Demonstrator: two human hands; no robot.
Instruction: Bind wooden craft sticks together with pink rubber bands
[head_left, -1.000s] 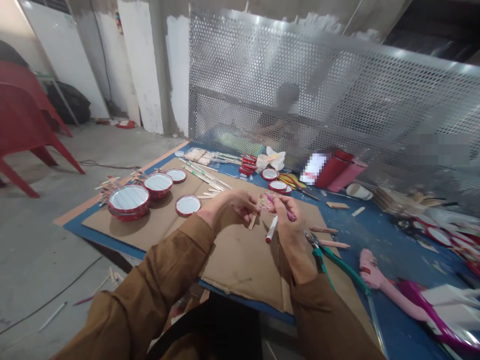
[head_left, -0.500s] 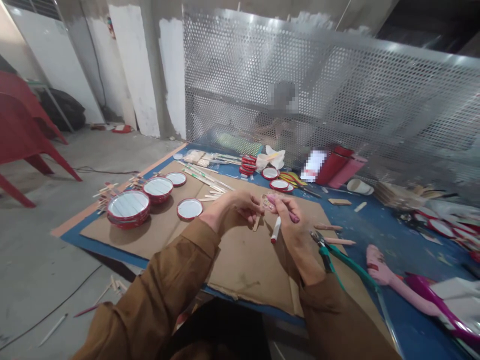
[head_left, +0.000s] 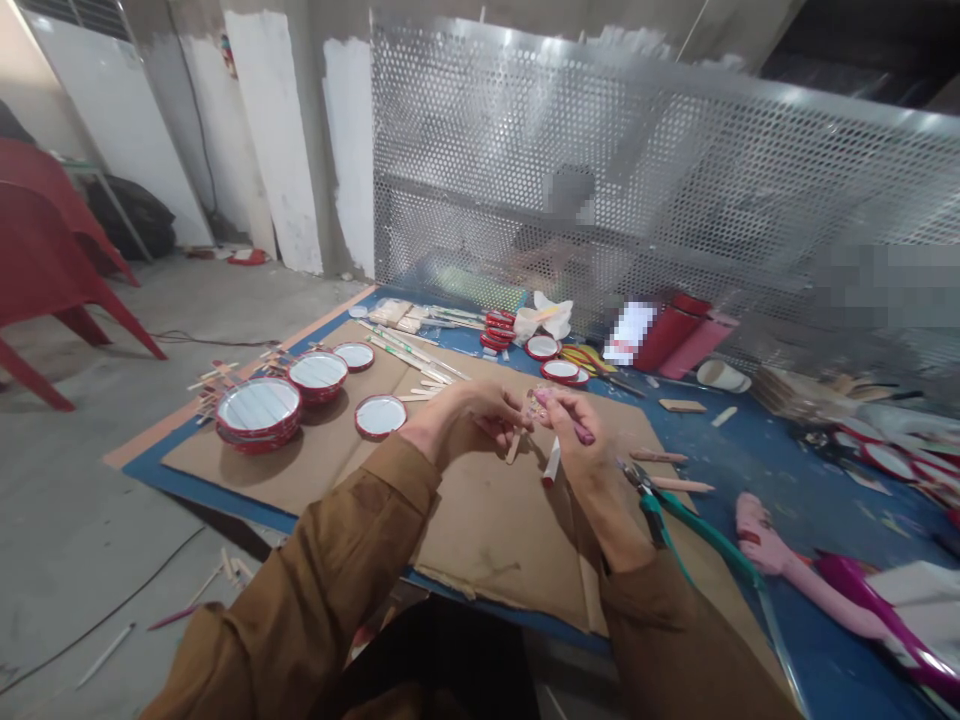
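Over the cardboard, my left hand (head_left: 491, 412) is closed with its fingertips around a small wooden craft stick (head_left: 514, 447) that points down toward me. Close against those fingertips is a small patterned piece (head_left: 534, 408), too fine to make out. My right hand (head_left: 581, 425) grips a purple pen (head_left: 583, 432), its front end at the patterned piece. Just below the right hand lies a white tube-like marker with a red end (head_left: 551, 465). Green-handled pliers (head_left: 649, 500) rest beside my right wrist.
Red-rimmed round tins (head_left: 257, 412) with white tops stand at the left of the cardboard (head_left: 487, 530). Wooden sticks lie behind my left hand. A pink glue gun (head_left: 795, 570) is at right. A red bottle (head_left: 671, 330) leans by the perforated metal screen (head_left: 480, 130).
Both hands stay nearly in place, and the purple pen shifts very slightly at the patterned piece. The whole view drifts a little to the right.
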